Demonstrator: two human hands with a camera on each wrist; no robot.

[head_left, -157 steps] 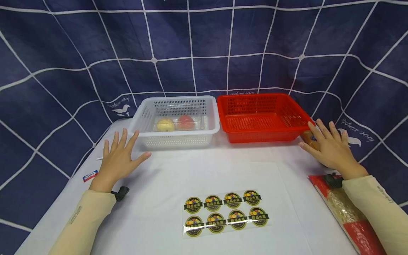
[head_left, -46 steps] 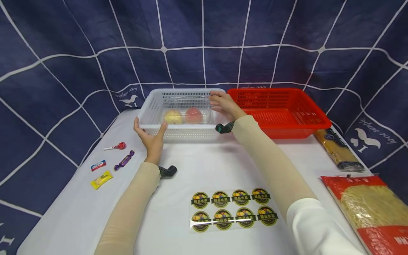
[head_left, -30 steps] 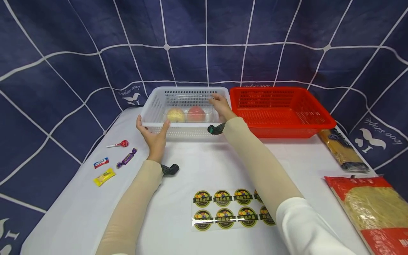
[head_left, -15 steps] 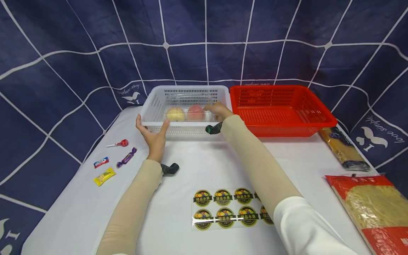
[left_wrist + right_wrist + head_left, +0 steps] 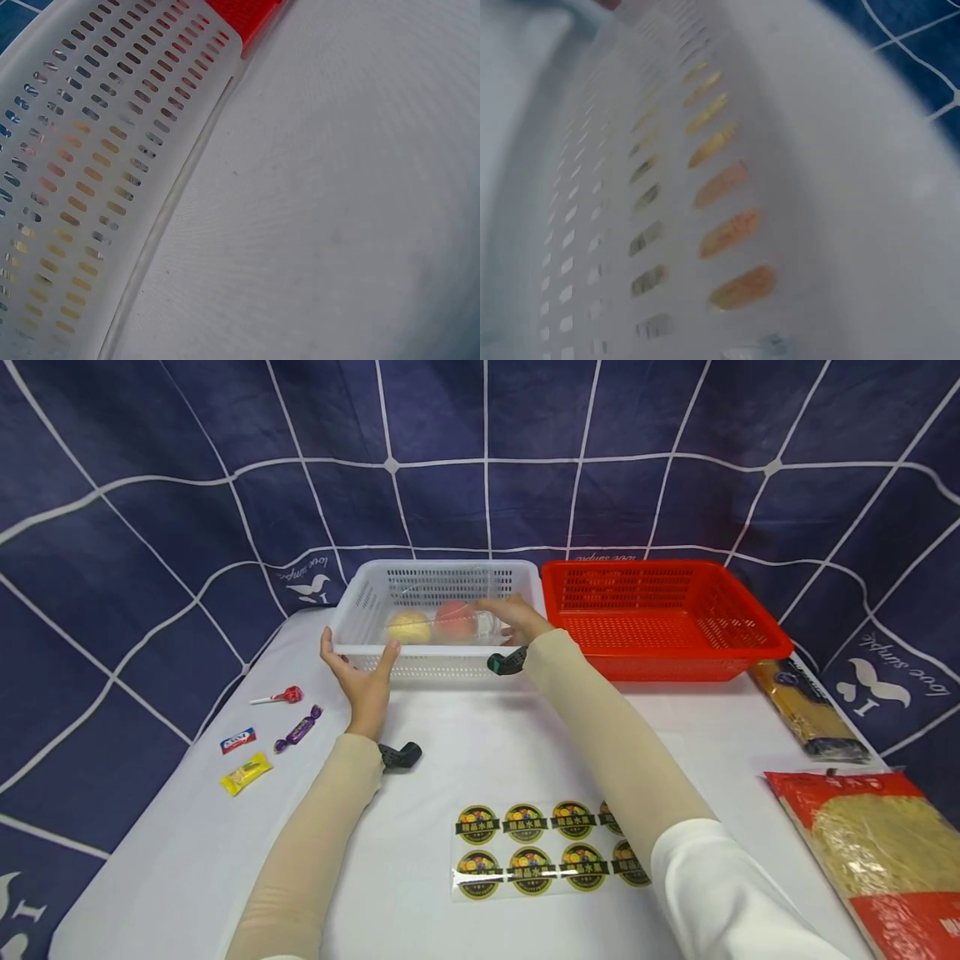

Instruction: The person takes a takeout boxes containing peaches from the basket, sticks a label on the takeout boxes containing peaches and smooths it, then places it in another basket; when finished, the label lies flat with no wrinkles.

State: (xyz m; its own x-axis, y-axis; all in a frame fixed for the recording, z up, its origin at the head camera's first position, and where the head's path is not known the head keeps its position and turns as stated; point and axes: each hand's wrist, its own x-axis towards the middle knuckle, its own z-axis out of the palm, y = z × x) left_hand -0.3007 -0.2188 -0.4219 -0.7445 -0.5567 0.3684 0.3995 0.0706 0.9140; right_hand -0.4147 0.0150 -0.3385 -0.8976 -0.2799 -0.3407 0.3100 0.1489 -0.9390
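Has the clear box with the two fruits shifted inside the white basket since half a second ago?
Yes. The clear box now sits slightly higher and tilted against the white basket's front rim, with the right hand gripping its right end.

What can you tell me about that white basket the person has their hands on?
The white basket is a shallow rectangular plastic tray with rows of small slots in its walls and a smooth rim. It stands upright on the white table, close beside a red basket. Inside lies a clear plastic box holding a yellowish fruit and a reddish fruit. The left hand grips the front rim near its left corner; the right hand reaches inside and holds the box.
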